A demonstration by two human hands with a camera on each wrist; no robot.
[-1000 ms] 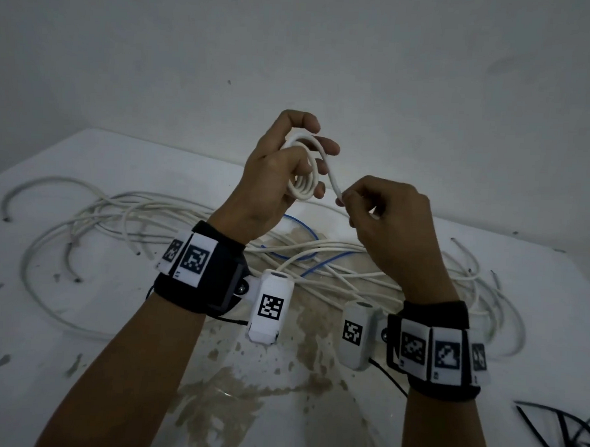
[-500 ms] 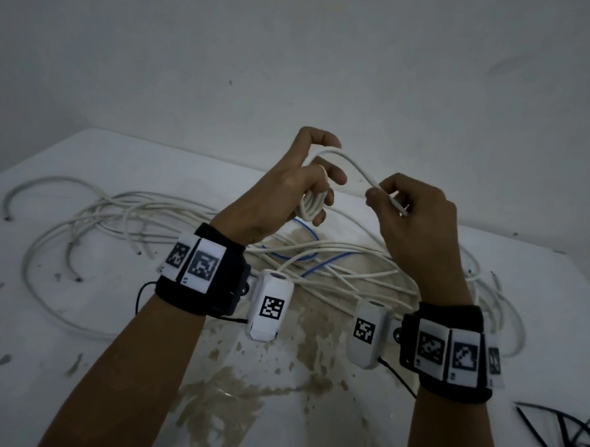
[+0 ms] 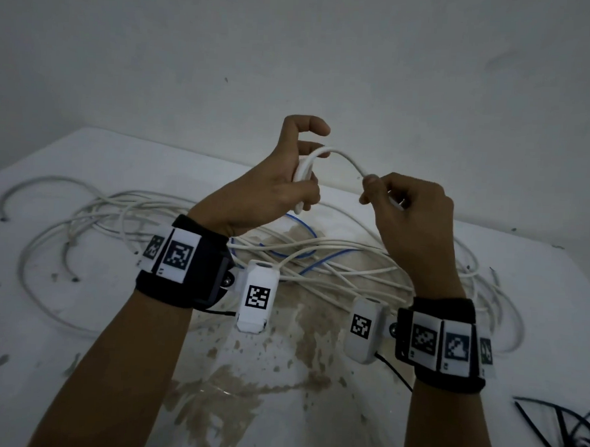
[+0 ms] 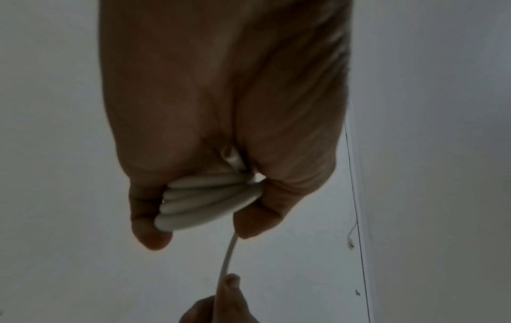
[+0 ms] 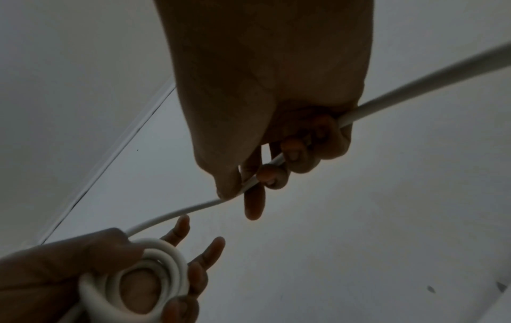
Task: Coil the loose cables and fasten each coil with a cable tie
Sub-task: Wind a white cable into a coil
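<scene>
White round plastic cable (image 3: 345, 157), partly wound into a small tight coil (image 3: 303, 176), is held up in the air above the table between both hands. The left hand (image 3: 271, 194) grips the coil, thumb on one side and lower fingers curled on the other, with the forefinger lifted clear above it; the left wrist view shows several turns stacked between thumb and fingers (image 4: 204, 201). From the top of the coil the cable arches over to the right hand (image 3: 410, 212), which pinches the strand between thumb and forefinger, the other fingers curled round it (image 5: 293, 153). Beyond that hand the strand runs on out of the grip. Below the hands a loose tangle of white cables (image 3: 150, 222) with a thin blue wire (image 3: 303, 230) lies spread on the stained white table (image 3: 76, 331). Black cable ties (image 3: 563, 432) lie at the table's near right corner, well apart from the hands.
</scene>
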